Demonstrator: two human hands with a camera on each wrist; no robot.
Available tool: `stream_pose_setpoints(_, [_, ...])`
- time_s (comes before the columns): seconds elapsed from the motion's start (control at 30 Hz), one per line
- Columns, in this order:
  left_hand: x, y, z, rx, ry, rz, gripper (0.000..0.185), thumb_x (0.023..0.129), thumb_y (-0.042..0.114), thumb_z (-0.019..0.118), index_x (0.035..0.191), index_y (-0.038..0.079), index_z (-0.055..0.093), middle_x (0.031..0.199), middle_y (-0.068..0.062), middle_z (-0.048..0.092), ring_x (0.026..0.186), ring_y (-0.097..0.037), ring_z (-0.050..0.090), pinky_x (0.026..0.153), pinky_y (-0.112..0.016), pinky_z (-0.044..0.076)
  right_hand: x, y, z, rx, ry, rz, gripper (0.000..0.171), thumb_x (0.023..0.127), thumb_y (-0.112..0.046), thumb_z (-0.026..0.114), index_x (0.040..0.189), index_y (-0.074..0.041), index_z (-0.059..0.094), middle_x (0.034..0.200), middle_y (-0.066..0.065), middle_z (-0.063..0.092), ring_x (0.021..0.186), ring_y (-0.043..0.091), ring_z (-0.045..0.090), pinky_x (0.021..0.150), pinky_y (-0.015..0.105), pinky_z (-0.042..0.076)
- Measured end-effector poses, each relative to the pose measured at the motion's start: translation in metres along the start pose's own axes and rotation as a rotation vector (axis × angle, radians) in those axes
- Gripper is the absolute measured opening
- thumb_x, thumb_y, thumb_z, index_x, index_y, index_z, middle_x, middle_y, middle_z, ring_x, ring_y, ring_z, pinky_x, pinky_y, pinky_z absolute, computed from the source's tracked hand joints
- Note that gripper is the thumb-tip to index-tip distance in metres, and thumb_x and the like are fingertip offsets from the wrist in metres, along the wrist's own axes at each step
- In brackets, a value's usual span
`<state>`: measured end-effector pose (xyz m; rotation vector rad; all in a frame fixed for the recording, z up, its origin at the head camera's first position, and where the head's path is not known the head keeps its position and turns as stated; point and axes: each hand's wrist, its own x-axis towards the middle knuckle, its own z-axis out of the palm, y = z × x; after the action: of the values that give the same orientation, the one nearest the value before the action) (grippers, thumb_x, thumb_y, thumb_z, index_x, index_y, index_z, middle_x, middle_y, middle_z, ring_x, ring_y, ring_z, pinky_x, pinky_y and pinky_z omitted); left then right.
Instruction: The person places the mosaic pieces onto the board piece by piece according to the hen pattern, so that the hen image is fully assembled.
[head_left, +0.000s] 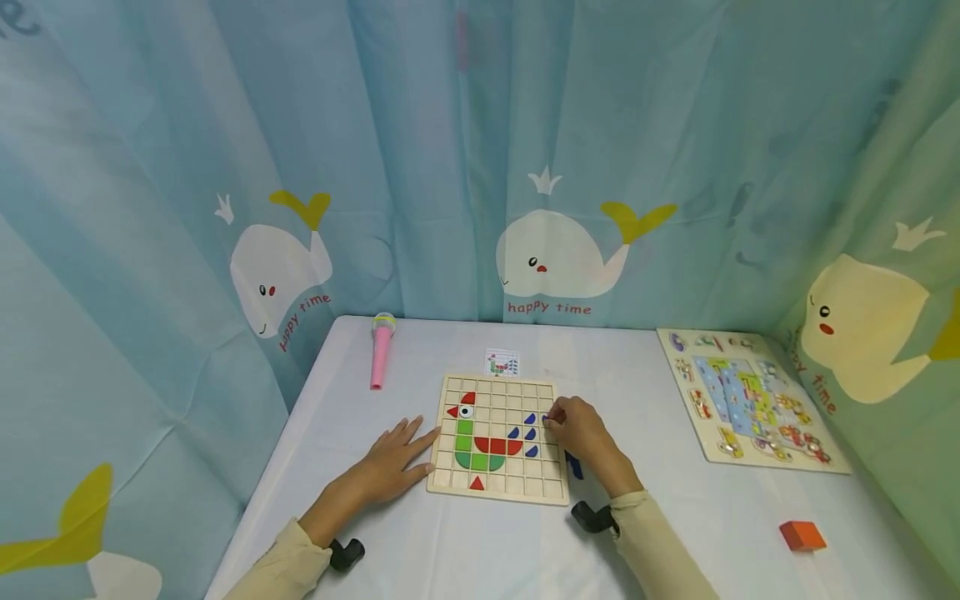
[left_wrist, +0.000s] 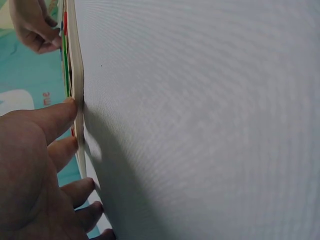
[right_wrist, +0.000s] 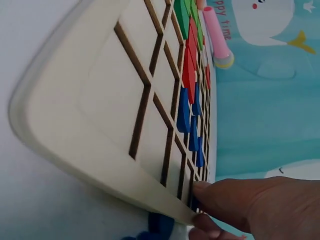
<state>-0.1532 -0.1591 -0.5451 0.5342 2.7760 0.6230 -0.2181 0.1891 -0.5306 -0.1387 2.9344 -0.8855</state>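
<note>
The wooden grid puzzle board (head_left: 498, 439) sits mid-desk with a rooster picture in coloured tiles. The right hand (head_left: 579, 429) pinches a small blue tile (head_left: 546, 417) at the board's right edge, beside the other blue pieces (head_left: 531, 434). The left hand (head_left: 393, 458) lies flat with fingers straight, fingertips touching the board's left edge. A pattern card (head_left: 502, 362) lies behind the board, a pink microphone toy (head_left: 381, 352) near the desk's far left corner.
</note>
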Motion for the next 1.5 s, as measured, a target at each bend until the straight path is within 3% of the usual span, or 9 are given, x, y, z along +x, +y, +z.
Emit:
stream_pose_setpoints(0.43, [0.002, -0.003, 0.002, 0.001, 0.008, 0.000, 0.061, 0.108, 0.045, 0.058, 0.164, 0.027, 0.042, 0.174, -0.014, 0.027, 0.161, -0.042, 0.019, 0.128, -0.064, 0.019, -0.004, -0.005, -0.007, -0.055, -0.041, 0.033, 0.010, 0.097, -0.010, 0.076, 0.099, -0.002, 0.070, 0.092, 0.010, 0.063, 0.079, 0.021, 0.058, 0.068, 0.034, 0.053])
stream_pose_setpoints(0.67, [0.001, -0.003, 0.001, 0.002, 0.005, 0.006, 0.061, 0.108, 0.044, 0.057, 0.164, 0.026, 0.041, 0.174, -0.014, 0.027, 0.161, -0.042, 0.019, 0.128, -0.064, 0.018, -0.013, 0.002, -0.023, -0.052, -0.031, 0.057, 0.018, 0.099, -0.014, 0.071, 0.107, 0.003, 0.070, 0.097, 0.015, 0.067, 0.077, 0.023, 0.061, 0.064, 0.035, 0.054])
stream_pose_setpoints(0.9, [-0.001, 0.000, 0.000, -0.001, -0.002, 0.000, 0.061, 0.108, 0.042, 0.059, 0.164, 0.024, 0.041, 0.173, -0.015, 0.027, 0.161, -0.043, 0.019, 0.128, -0.065, 0.019, -0.023, 0.015, -0.032, -0.035, -0.181, 0.074, 0.020, 0.094, -0.017, 0.079, 0.102, -0.003, 0.068, 0.093, 0.008, 0.068, 0.081, 0.021, 0.059, 0.071, 0.037, 0.053])
stream_pose_setpoints(1.07, [-0.001, 0.000, 0.000, 0.000, 0.004, -0.003, 0.061, 0.108, 0.042, 0.059, 0.164, 0.025, 0.042, 0.173, -0.015, 0.028, 0.161, -0.043, 0.020, 0.128, -0.065, 0.019, -0.024, 0.023, -0.032, 0.016, -0.222, 0.043, 0.017, 0.096, -0.015, 0.078, 0.099, -0.007, 0.064, 0.092, 0.005, 0.066, 0.082, 0.020, 0.058, 0.073, 0.035, 0.051])
stream_pose_setpoints(1.33, [0.001, -0.001, 0.001, 0.006, 0.001, -0.005, 0.062, 0.108, 0.044, 0.058, 0.164, 0.026, 0.040, 0.174, -0.014, 0.027, 0.162, -0.042, 0.019, 0.128, -0.064, 0.018, -0.021, 0.028, -0.035, 0.002, -0.167, 0.035, 0.008, 0.099, -0.010, 0.072, 0.099, -0.006, 0.065, 0.090, 0.005, 0.064, 0.083, 0.020, 0.057, 0.073, 0.036, 0.050])
stream_pose_setpoints(1.5, [-0.001, 0.002, -0.001, -0.009, 0.005, 0.002, 0.062, 0.107, 0.042, 0.060, 0.164, 0.023, 0.042, 0.173, -0.016, 0.029, 0.161, -0.043, 0.020, 0.128, -0.065, 0.019, -0.022, 0.028, -0.034, 0.008, -0.140, 0.062, 0.011, 0.097, -0.012, 0.075, 0.099, -0.006, 0.066, 0.090, 0.006, 0.065, 0.081, 0.021, 0.057, 0.073, 0.036, 0.050])
